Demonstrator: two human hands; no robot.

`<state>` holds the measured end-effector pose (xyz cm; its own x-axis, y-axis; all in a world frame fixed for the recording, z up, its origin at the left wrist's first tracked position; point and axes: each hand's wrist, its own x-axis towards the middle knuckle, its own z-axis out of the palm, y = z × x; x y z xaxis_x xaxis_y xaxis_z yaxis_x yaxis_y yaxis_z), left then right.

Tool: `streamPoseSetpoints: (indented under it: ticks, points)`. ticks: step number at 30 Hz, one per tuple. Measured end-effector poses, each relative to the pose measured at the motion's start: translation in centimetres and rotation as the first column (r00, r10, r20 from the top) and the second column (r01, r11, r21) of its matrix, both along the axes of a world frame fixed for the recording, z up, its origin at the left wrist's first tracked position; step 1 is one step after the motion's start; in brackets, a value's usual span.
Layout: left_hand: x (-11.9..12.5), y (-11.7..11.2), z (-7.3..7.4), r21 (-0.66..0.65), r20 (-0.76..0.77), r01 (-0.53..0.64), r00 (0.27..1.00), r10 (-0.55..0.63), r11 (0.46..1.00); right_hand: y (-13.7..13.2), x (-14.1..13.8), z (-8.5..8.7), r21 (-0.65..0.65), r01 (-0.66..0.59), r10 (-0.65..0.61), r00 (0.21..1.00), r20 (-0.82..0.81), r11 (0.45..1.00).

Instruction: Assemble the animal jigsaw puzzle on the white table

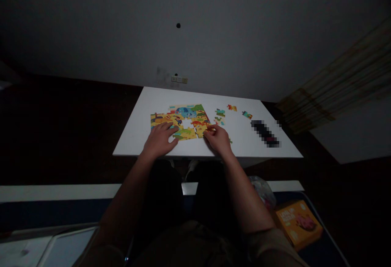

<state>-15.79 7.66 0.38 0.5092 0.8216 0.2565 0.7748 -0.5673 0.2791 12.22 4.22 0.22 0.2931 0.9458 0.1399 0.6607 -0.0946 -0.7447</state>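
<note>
A partly joined jigsaw puzzle [186,112] with a blue animal on a yellow ground lies on the white table [134,144]. White shows through a gap near its middle. My left hand [160,138] rests flat over the puzzle's lower left, fingers spread. At the lower right corner, my right hand [218,138] pinches a yellow puzzle piece [201,131], which sits against the joined part with a narrow gap on its left. The right fingertips partly cover that piece.
Loose pieces lie to the right: a green one [220,113], an orange one [232,107] and a teal one [247,115], among several. A pixelated dark object [265,133] is on the table's right. An orange box [299,224] and a plastic bag [262,191] sit beside me.
</note>
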Motion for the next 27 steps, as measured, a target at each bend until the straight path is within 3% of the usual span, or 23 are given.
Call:
streamPoseSetpoints:
  ticks: [4,11,21,27]
  points:
    - [0.0,0.0,0.0,0.007,0.0,0.001,1.0,-0.001,1.0,0.3,0.1,0.1,0.026,-0.021,0.016,0.986,0.164,0.999]
    - [-0.1,-0.1,0.1,0.014,-0.013,0.002,1.0,-0.002,1.0,0.5,0.5,0.1,-0.027,-0.058,0.063,0.951,0.301,0.998]
    - [0.0,0.0,0.0,0.018,-0.02,-0.003,1.0,0.004,1.0,0.0,0.0,0.9,-0.089,0.003,0.026,0.945,0.326,0.996]
    - [0.0,0.0,-0.2,0.02,-0.02,-0.005,1.0,0.006,1.0,0.6,0.0,1.3,0.036,-0.071,0.063,0.98,0.188,0.997]
